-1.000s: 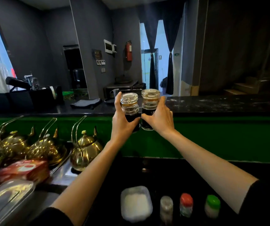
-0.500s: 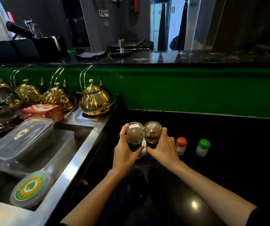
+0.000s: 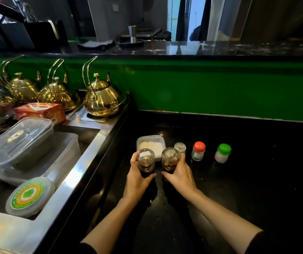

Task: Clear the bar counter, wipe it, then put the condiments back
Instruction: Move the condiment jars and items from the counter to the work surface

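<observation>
My left hand (image 3: 137, 178) grips a glass sauce jar (image 3: 145, 160) holding dark liquid. My right hand (image 3: 180, 176) grips a second, matching sauce jar (image 3: 170, 159). Both jars are upright, side by side, low over the black lower counter (image 3: 247, 189); whether they touch it I cannot tell. Just behind them sit a clear tub of white powder (image 3: 150, 143), a small clear-capped shaker (image 3: 180, 147), a red-capped shaker (image 3: 198, 151) and a green-capped shaker (image 3: 223, 153). The raised bar counter (image 3: 220, 47) runs across the back above a green panel.
Left of the black counter is a steel sink (image 3: 84, 140) with stacked plastic containers (image 3: 18, 142) and a round lidded tub (image 3: 28, 197). Golden teapots (image 3: 103, 99) and a red box (image 3: 40, 111) line its far edge. A folded cloth (image 3: 95, 44) and a metal jigger (image 3: 132, 33) rest on the bar counter.
Both hands carried the two jars down from the raised bar counter to the lower black counter and drew them slightly nearer, in front of the powder tub. The view tilted downward.
</observation>
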